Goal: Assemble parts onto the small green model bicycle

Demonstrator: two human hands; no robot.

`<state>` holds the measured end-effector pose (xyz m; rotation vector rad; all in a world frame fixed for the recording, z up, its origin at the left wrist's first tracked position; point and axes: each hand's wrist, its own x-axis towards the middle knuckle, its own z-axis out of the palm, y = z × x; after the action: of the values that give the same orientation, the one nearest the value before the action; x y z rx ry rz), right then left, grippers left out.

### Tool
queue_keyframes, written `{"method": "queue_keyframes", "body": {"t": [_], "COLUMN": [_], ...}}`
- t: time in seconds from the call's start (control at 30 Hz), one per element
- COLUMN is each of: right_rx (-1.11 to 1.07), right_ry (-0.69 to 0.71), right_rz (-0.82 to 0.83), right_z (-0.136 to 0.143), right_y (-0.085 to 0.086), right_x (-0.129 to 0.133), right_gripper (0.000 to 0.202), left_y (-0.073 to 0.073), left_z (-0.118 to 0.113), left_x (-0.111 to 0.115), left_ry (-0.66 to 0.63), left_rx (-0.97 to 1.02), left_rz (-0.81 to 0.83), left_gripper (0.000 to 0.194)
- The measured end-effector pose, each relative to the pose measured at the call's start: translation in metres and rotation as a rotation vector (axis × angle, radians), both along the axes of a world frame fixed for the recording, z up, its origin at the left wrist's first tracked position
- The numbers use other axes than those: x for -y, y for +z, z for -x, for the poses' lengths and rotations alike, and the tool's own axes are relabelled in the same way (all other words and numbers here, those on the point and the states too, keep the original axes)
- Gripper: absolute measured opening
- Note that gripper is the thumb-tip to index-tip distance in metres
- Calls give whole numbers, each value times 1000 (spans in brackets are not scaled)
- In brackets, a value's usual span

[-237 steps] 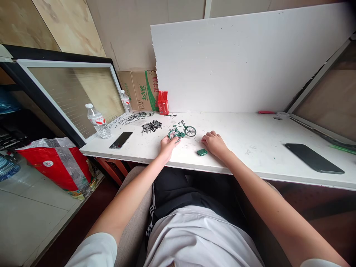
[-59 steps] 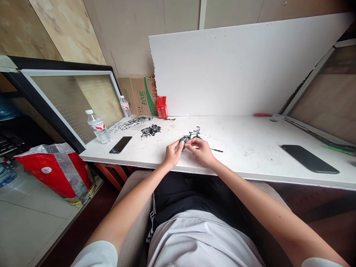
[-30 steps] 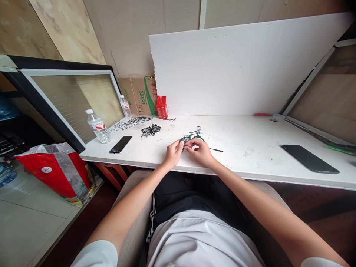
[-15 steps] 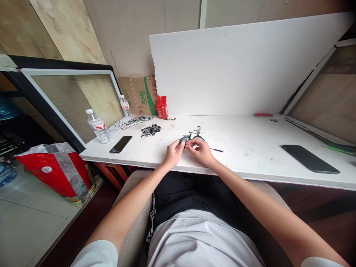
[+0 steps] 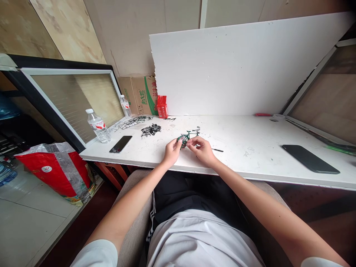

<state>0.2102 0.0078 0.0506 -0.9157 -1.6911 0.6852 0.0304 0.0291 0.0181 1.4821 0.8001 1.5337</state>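
A small green model bicycle (image 5: 188,136) stands upright over the white table, its handlebar to the right. My left hand (image 5: 172,150) pinches its rear wheel end at the left. My right hand (image 5: 202,150) is closed at the lower middle of the bicycle, thumb and forefinger together; what lies between those fingertips is too small to make out. Part of the front wheel is hidden behind my right hand. Just right of that hand lies a thin black stick (image 5: 217,150).
Black plastic parts (image 5: 151,129) and flat part frames (image 5: 135,122) lie at the left, near a black phone (image 5: 121,144) and a water bottle (image 5: 98,126). A red box (image 5: 162,107) stands behind. At the right is a larger dark phone-like slab (image 5: 310,159).
The bicycle has shifted slightly left and turned, so more of its frame shows. My left hand has moved a little left with it; my fingertips are farther apart.
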Motion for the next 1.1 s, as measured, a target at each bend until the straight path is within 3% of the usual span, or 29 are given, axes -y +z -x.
{"method": "queue_keyframes", "body": {"t": [0.17, 0.33, 0.43, 0.7, 0.93, 1.1], "right_rx": [36, 189, 271, 464, 875, 847], "right_ry": [46, 263, 307, 206, 117, 106], "right_rz": [36, 156, 141, 161, 227, 188], "right_z": [-7, -17, -22, -46, -60, -61], "right_y": [10, 19, 21, 33, 40, 35], "right_x": [0, -2, -4, -15, -12, -11], "right_gripper": [36, 36, 35, 45, 45, 29], "left_y": [5, 6, 6, 0, 0, 0], "left_z": [0, 2, 2, 0, 1, 0], "left_x": [-2, 0, 0, -6, -5, -6], "left_ry": [11, 63, 57, 13, 24, 19], "left_rx": [114, 66, 54, 106, 112, 134], "left_rz": [91, 85, 87, 114, 120, 136], "left_gripper": [51, 51, 51, 51, 53, 52]}}
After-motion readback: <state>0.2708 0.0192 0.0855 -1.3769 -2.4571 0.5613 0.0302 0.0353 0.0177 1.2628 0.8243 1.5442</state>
